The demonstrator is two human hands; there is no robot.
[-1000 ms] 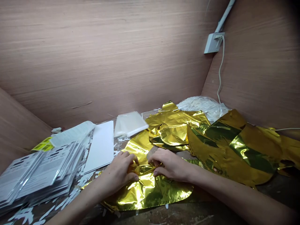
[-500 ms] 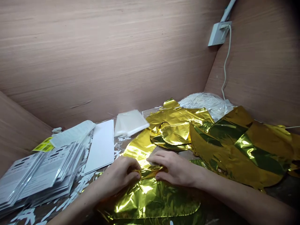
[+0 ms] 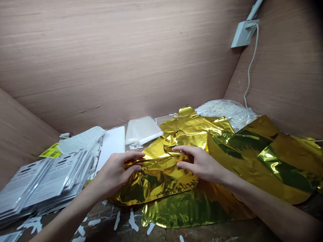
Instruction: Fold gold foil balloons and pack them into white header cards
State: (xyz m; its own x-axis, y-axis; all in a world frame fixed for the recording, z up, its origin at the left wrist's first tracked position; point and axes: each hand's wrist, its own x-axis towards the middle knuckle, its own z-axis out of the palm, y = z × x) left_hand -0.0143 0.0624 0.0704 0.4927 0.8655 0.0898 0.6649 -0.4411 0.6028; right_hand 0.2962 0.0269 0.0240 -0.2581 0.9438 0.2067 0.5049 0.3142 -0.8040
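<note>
Shiny gold foil (image 3: 161, 179) lies folded across the middle of the table, with a crease running between my hands. My left hand (image 3: 121, 171) pinches the left end of that fold, thumb in front and fingers behind. At the right end, my right hand (image 3: 191, 161) has its thumb and fingers around the same foil edge. Beneath and beyond the fold, more gold foil (image 3: 176, 210) spreads toward the front edge. A large heap of gold foil sheets (image 3: 252, 161) covers the right side, next to my right forearm.
Stacked printed cards in clear sleeves (image 3: 52, 181) lie at the left, near white sheets (image 3: 113, 141) and clear bags (image 3: 143, 129). White paper scraps (image 3: 132, 220) litter the front. A plastic bag of white pieces (image 3: 227, 112) and a socket box (image 3: 244, 33) are at the back right.
Both hands have moved apart and up, lifting and folding the foil between them. Its front part has folded over, uncovering white scraps on the table. The view has shifted slightly.
</note>
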